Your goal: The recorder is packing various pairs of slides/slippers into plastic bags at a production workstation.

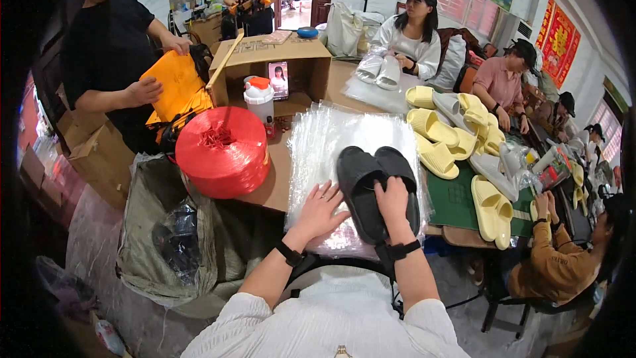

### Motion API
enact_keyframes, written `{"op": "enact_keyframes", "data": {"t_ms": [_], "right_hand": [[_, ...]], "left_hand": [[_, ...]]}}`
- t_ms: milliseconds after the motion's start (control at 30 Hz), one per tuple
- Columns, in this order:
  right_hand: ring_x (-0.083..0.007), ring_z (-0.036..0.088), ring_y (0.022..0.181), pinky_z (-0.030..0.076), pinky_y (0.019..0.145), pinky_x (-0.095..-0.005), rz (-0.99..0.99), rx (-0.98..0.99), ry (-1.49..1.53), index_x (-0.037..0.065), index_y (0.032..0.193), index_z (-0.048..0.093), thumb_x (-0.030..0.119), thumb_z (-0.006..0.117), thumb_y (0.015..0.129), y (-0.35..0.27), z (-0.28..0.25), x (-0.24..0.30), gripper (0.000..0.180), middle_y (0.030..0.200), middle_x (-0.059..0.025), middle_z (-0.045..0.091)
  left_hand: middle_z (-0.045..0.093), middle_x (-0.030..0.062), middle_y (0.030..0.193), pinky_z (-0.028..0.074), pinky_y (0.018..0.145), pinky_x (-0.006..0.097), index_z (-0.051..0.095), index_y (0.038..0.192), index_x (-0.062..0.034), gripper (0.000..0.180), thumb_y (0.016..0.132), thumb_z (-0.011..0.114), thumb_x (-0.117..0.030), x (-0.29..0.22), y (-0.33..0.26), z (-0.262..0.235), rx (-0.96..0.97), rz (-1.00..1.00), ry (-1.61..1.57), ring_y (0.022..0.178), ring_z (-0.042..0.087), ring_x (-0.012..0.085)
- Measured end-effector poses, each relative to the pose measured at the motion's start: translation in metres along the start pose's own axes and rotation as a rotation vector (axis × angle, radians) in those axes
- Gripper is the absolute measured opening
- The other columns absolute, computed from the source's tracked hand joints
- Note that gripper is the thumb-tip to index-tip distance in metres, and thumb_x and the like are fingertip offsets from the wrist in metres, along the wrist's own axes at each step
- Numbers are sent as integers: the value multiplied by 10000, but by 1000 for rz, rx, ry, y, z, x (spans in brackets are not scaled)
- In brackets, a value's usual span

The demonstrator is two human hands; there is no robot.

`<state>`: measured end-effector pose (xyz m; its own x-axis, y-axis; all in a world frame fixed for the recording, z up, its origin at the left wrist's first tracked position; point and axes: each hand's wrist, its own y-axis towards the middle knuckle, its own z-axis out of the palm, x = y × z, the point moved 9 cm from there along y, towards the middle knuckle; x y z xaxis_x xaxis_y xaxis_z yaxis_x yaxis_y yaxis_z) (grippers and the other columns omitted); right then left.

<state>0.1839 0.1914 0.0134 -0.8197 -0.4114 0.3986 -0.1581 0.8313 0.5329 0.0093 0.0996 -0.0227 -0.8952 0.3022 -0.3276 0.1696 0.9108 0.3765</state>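
A pair of black slide slippers point(363, 211) lies side by side on a thick stack of clear plastic bags point(311, 139) in front of me. My right hand point(393, 204) is closed on the slippers, its fingers reaching into the openings below the straps and the thumb over the inner edges. Its fingertips are partly hidden. Flat on the bags, just left of the slippers, rests my left hand point(322, 211), fingers spread and holding nothing.
A big red roll of plastic twine point(225, 149) stands left, above an open woven sack point(165, 238). Behind are a cardboard box point(311, 63) and a white bottle point(260, 99). Yellow slippers point(490, 209) pile on a green mat point(450, 202) at right. Several co-workers surround the tables.
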Motion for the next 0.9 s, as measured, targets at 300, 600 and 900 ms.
{"op": "enact_keyframes", "data": {"t_ms": [300,600,900], "right_hand": [[-449,588,827,469,735,-512,285,-96,-95,-45,826,564,320,696,874,-56,-70,-105,391,864,-240,586],[-175,414,693,387,636,-339,354,-344,234,-65,783,459,160,674,927,-127,-171,-137,343,698,-92,416],[-187,598,1031,454,921,-310,366,-320,842,-75,1272,527,127,589,967,-149,-169,-135,371,1162,-122,639]], "left_hand": [[376,166,1544,184,1189,510,477,1444,-135,692,897,580,-546,-6,0,-10,62,16,-38,1444,295,381],[421,208,1496,322,1131,507,522,1384,-135,734,756,757,-435,-49,-14,-35,90,182,-90,1396,357,422],[570,193,1345,448,995,442,632,1237,-100,421,853,682,-267,-63,-3,-36,73,112,-118,1174,574,370]]}}
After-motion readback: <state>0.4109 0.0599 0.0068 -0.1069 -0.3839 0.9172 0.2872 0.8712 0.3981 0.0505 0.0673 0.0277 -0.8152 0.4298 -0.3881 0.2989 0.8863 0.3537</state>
